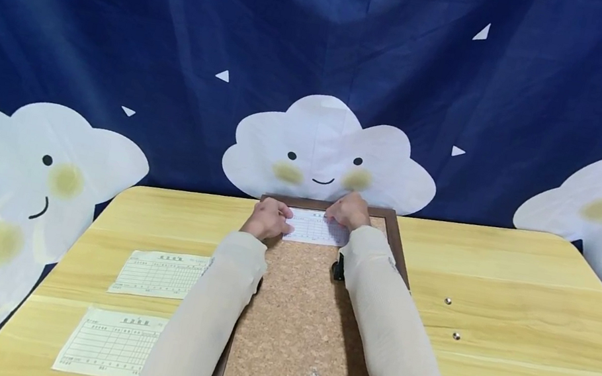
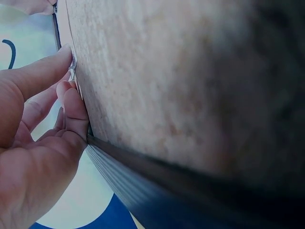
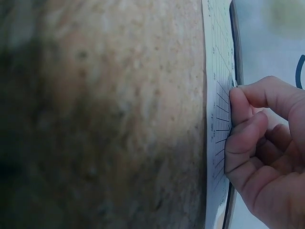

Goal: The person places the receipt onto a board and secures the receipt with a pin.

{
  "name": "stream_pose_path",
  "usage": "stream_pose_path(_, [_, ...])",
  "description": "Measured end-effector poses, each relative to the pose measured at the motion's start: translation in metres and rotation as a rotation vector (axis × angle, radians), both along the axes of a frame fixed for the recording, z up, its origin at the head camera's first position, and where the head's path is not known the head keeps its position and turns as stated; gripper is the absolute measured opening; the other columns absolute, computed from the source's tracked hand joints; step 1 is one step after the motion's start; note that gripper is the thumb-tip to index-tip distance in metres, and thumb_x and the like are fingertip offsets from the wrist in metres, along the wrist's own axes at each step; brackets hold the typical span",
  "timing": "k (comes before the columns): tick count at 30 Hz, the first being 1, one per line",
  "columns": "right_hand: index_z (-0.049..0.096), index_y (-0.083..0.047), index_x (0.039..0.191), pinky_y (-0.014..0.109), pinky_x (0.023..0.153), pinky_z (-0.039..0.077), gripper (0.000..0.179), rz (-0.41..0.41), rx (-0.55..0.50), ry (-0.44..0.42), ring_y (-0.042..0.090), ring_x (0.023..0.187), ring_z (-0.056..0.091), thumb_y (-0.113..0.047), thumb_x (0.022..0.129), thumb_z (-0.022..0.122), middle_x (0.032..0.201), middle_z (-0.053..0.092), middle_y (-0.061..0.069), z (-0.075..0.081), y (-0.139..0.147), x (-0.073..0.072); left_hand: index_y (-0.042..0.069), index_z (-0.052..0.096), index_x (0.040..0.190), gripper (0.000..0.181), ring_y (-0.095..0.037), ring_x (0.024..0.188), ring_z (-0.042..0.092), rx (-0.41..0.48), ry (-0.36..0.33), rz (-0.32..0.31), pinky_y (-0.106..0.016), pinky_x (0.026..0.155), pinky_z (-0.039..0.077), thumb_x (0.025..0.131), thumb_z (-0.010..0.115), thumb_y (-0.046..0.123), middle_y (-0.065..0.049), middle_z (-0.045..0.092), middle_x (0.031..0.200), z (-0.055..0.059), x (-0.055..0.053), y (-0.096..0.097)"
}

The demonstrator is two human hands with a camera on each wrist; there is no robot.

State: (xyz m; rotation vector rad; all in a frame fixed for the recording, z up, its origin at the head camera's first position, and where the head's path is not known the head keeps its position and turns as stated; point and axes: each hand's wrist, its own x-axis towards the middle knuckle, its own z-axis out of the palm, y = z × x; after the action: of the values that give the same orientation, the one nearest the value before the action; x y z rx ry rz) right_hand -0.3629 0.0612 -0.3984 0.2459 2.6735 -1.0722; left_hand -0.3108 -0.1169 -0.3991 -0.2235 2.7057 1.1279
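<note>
Two hands are working at one cork board, and three paper slips are showing in all: a white slip (image 1: 303,223) is lying near the board's far end, while a farther loose slip (image 1: 159,274) and a nearer loose slip (image 1: 110,342) are lying on the table (image 1: 534,303) to the left, both partly hidden behind the left sleeve (image 1: 191,330). The left hand (image 1: 268,217) is touching the white slip's left end, its thumb and forefinger standing apart; the right hand (image 1: 350,210) is pinching at the slip's upper edge, thumb and finger meeting, other fingers curling. Two small, round, shiny studs, a farther stud (image 1: 447,301) and a nearer stud (image 1: 456,336), are sitting to the right of the board. All three slips are thin, rectangular and printed with ruled grids. The cork board (image 1: 301,322) is showing a speckled, grainy tan surface inside one dark brown frame (image 1: 399,259), with a pale scuff near its closer end. The tabletop is carrying streaky yellow wood grain. Behind, one dark blue cloth backdrop (image 1: 317,29) is hanging in soft folds, showing three rounded white clouds and seven white triangles.
</note>
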Motion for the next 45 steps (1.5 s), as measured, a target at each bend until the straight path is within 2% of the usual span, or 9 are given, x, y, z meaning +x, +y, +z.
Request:
stream_pose_path(12, [0.054,-0.01,0.058,0.027,0.051,0.04,0.029,-0.013,0.014,-0.001,0.016,0.056,0.046,-0.005,0.082,0.07,0.058,0.047,0.002,-0.003,-0.0004,0.0004,0.006,0.07,0.107,0.02,-0.021,0.092,0.053,0.006,-0.01,0.008,-0.035,0.083,0.048,0.088,0.076,0.005,-0.009,0.06,0.102,-0.0029,0.0006,0.0006])
stream_pose_path(22, [0.063,-0.008,0.065,0.027,0.052,0.041,0.016,-0.035,0.029,0.003,0.016,0.058,0.049,-0.003,0.078,0.071,0.065,0.054,0.004,-0.0037,-0.0002,0.002,0.006,0.07,0.107,0.02,-0.022,0.094,0.054,0.01,0.0,-0.002,-0.036,0.085,0.048,0.088,0.076,0.005,-0.009,0.061,0.104,-0.0044,0.0022,0.0011])
stream_pose_path(28, [0.059,-0.009,0.06,0.026,0.052,0.041,0.024,-0.031,0.041,0.002,0.015,0.056,0.05,-0.004,0.079,0.072,0.058,0.053,0.002,-0.0019,0.0011,0.0014,0.005,0.07,0.108,0.021,-0.022,0.093,0.055,0.006,0.009,-0.007,-0.036,0.085,0.048,0.088,0.076,0.005,-0.009,0.061,0.104,-0.0036,0.0019,0.0012])
stream_pose_path(37, [0.064,-0.011,0.055,0.026,0.058,0.043,0.029,0.002,0.062,0.045,0.01,0.05,0.05,-0.011,0.08,0.079,0.048,0.051,-0.004,0.0022,0.0043,0.0064,0.005,0.07,0.108,0.021,-0.021,0.093,0.054,0.004,0.012,-0.013,-0.036,0.084,0.048,0.088,0.076,0.005,-0.009,0.061,0.104,-0.0012,0.002,-0.0007])
stream_pose_path(45, [0.061,-0.012,0.05,0.024,0.053,0.042,0.037,-0.025,0.043,0.003,0.008,0.046,0.05,-0.015,0.082,0.08,0.046,0.052,-0.004,-0.0006,0.0055,0.0017,0.005,0.069,0.109,0.022,-0.021,0.092,0.053,0.017,0.001,0.0,-0.035,0.083,0.048,0.088,0.076,0.004,-0.009,0.06,0.104,-0.0001,0.0007,-0.0003])
